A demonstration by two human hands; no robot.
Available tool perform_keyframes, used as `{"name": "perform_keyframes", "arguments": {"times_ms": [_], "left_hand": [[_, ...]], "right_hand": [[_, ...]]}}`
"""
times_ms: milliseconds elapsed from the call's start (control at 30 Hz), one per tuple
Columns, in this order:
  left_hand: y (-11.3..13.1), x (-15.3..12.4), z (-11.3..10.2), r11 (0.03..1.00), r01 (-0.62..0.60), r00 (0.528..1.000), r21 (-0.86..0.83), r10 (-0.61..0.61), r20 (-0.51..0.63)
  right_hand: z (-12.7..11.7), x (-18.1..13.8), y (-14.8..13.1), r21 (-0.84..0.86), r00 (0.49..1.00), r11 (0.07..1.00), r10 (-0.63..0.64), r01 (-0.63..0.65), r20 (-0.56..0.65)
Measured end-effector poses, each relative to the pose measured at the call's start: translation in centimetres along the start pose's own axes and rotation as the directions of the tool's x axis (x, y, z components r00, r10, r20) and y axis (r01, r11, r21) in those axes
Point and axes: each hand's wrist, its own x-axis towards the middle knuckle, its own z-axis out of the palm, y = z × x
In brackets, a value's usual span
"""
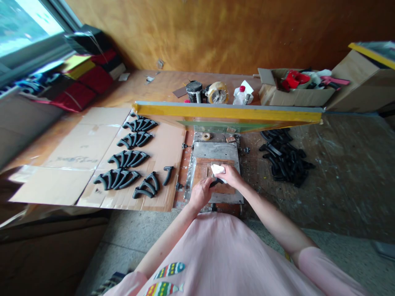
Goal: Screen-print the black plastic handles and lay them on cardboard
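My left hand (201, 192) is closed on a black curved plastic handle (216, 182), mostly hidden by my fingers. In my right hand (231, 176) is a crumpled white cloth (217, 169), held by the fingers close above the handle. Both hands are over a metal plate (216, 151) with a brown board (200, 166) on it. Several more black handles (121, 179) lie in rows on flattened cardboard (108, 202) to the left. A jumbled heap of black handles (282, 158) is on the right of the plate.
A yellow-edged screen frame (228, 112) is raised behind the plate. Beyond it stand a black jar (194, 91), a tape roll (217, 93) and a red-capped bottle (240, 95). An open cardboard box (296, 98) is at the back right. Small clamp knobs (179, 186) flank the plate.
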Motion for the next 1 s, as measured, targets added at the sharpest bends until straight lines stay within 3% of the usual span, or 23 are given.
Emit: {"name": "perform_keyframes", "arguments": {"times_ms": [133,333,500,633,700,767,833,933,1000], "left_hand": [[-0.1,0.0,0.1,1.0,0.017,1.0,-0.017,-0.017,-0.001],[-0.1,0.0,0.0,0.999,0.019,1.0,-0.027,-0.019,0.016],[-0.2,0.1,-0.2,0.998,0.008,1.0,-0.058,-0.008,-0.001],[-0.2,-0.3,-0.7,0.991,-0.021,1.0,-0.131,0.017,-0.026],[0.2,-0.6,-1.4,0.985,-0.03,0.999,-0.172,0.024,-0.037],[0.9,-0.8,-2.2,0.98,-0.04,0.999,-0.192,0.033,-0.042],[1.7,-0.8,-2.9,0.979,-0.066,0.998,-0.192,0.06,-0.034],[2.9,-0.7,-3.8,0.978,-0.122,0.992,-0.17,0.122,-0.009],[3.5,-0.6,-4.1,0.975,-0.148,0.989,-0.166,0.149,-0.004]], "right_hand": [[0.0,-0.2,-0.2,-0.037,0.999,0.999,-0.006,0.004,-0.046],[-0.1,-0.9,0.2,-0.131,0.998,0.989,-0.062,0.063,0.014],[0.4,1.0,-0.4,-0.219,0.993,0.975,-0.066,0.043,-0.099],[-0.8,0.8,-0.3,0.027,0.966,0.999,0.05,-0.044,-0.254],[-1.8,-0.5,-0.4,0.198,0.962,0.979,0.105,-0.055,-0.252],[-2.7,-2.3,-0.9,0.283,0.975,0.959,0.07,-0.008,-0.209],[-3.1,-4.1,-1.8,0.241,0.981,0.967,-0.033,0.079,-0.189],[-3.5,-5.5,-2.9,0.016,0.963,0.98,-0.194,0.201,-0.184],[-3.9,-5.4,-3.1,-0.108,0.955,0.97,-0.234,0.217,-0.181]]}}
